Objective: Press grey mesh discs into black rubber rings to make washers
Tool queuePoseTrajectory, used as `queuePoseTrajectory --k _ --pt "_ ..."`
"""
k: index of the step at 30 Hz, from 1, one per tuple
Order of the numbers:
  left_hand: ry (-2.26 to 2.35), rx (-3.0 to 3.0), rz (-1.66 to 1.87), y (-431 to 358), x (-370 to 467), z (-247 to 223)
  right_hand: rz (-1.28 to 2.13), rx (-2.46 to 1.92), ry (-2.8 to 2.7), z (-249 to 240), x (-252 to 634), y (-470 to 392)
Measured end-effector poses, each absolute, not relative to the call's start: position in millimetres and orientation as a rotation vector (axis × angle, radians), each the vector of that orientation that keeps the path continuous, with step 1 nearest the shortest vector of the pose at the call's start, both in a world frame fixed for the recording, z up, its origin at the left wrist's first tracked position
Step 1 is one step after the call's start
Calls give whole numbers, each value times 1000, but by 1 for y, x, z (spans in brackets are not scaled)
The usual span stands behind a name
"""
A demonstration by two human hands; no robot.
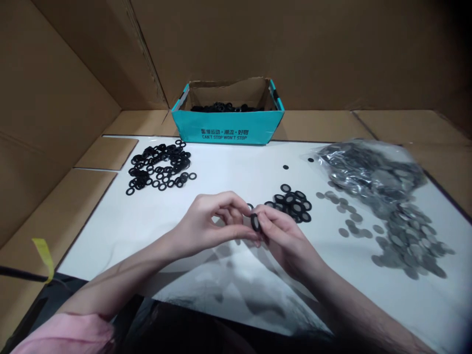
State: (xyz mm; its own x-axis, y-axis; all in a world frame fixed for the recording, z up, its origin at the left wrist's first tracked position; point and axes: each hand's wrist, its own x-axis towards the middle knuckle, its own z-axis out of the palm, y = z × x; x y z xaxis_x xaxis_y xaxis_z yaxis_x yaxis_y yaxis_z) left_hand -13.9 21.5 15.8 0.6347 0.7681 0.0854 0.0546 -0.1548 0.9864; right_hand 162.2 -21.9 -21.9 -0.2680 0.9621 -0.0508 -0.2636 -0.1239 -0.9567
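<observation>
Over the middle of the white table, a black ring (255,222) with a grey disc inside it stands tilted between my two hands. My right hand (280,231) pinches it between thumb and fingers. From the other side, my left hand (216,221) curves round, its thumb and index fingertips at the ring's edges. Just beyond my right hand lies a pile of black rings with grey discs in them (295,204). Loose grey discs (409,241) are heaped at the right. Several plain black rings (162,167) form a pile at the far left.
A turquoise box (228,127) holding more black rings stands at the back. A clear plastic bag (372,169) of grey discs lies at the back right. Cardboard walls (313,54) enclose the white table (228,167). Yellow tape (44,258) hangs on a dark cable at left.
</observation>
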Motion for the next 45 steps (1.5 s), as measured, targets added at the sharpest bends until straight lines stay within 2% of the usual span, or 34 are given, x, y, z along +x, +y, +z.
queuePoseTrajectory --k 3,5,10,15,18,20,25,29,38,45 --pt "667 1761 832 19 -13 13 1674 -869 -1041 -23 161 -23" --pt "671 1815 843 18 -12 13 1597 -912 -1110 -23 161 -24" --pt "780 1763 763 15 -9 18 1135 -1103 -1434 -22 162 -27" --pt "838 1552 608 14 -7 20 713 -1096 -1626 -17 157 -31" --pt "852 1440 574 14 -7 20 589 -1068 -1683 -15 157 -30" --pt "839 1415 598 15 -7 20 680 -1080 -1659 -15 159 -29" --pt "798 1374 613 18 -8 17 1270 -1076 -1345 -22 163 -25" --pt "765 1461 705 18 -9 12 1561 -947 -1079 -24 162 -26" --pt "724 1660 833 14 -10 9 1729 -912 -925 -22 155 -27" --pt "717 1691 939 18 -10 7 1690 -886 -979 -16 157 -27"
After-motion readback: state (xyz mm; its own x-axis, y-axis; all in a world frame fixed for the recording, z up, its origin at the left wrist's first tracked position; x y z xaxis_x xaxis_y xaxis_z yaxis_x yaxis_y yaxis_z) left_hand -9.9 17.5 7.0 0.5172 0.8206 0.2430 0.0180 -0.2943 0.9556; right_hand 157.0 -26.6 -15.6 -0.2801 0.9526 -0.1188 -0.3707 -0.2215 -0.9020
